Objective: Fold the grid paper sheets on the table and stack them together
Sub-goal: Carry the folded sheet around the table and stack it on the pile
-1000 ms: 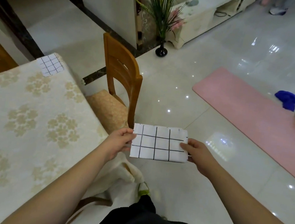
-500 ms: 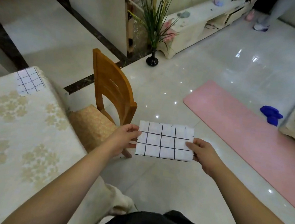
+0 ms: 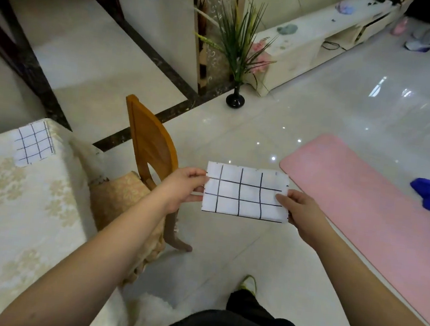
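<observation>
White grid paper sheet (image 3: 245, 191), black lines, already folded to a wide rectangle, held up in the air off the table (image 3: 1, 219) — to the right of it and past the wooden chair (image 3: 152, 142), nothing under it but glossy floor. Left hand (image 3: 181, 188) pinches the sheet's left edge, thumb on top and fingers curled behind. Right hand (image 3: 302, 213) pinches the right edge the same way, thumb tip over the lower right grid cell. Sheet looks flat and taut between the two pinches.

Second grid sheet (image 3: 35, 146) lies flat on the table's far corner, well apart from the held one; looks like the start of the stack, though how many layers it has can't be told.

Risks, as judgement:
- No surface under the held sheet, so any further fold made here has nothing to press against — crease likely soft or skewed and the edges won't line up.
- Grip is only at the two short edges; let go with one hand and the paper droops or swings, the fold may spring open.
- Drop means it lands on the floor, beside the chair.
- Stack spot sits right at the table corner, near the edge; a careless placement could nudge that sheet off the cloth, or leave the two misaligned.
</observation>
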